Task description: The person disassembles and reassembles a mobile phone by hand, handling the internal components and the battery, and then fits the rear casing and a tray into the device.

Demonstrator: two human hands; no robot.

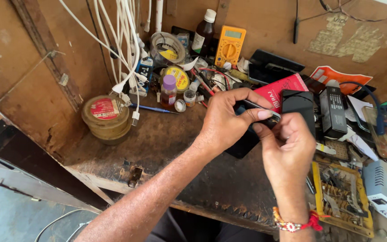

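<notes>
Mid-prying: your left hand [229, 118] pinched the black phone [247, 139]; right hand [287, 143] fingers clamped its edge. Next needed steady leverage.

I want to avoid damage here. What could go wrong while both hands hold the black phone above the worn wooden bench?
The black phone, pinched between left hand and right hand, could slip onto the worn wooden bench. An elbow might knock the small purple-capped bottle nearby.

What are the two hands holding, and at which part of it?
Both hands, left hand and right hand, hold a flat black phone-like device at its upper end; the left thumb and fingers pinch its top edge.
</notes>
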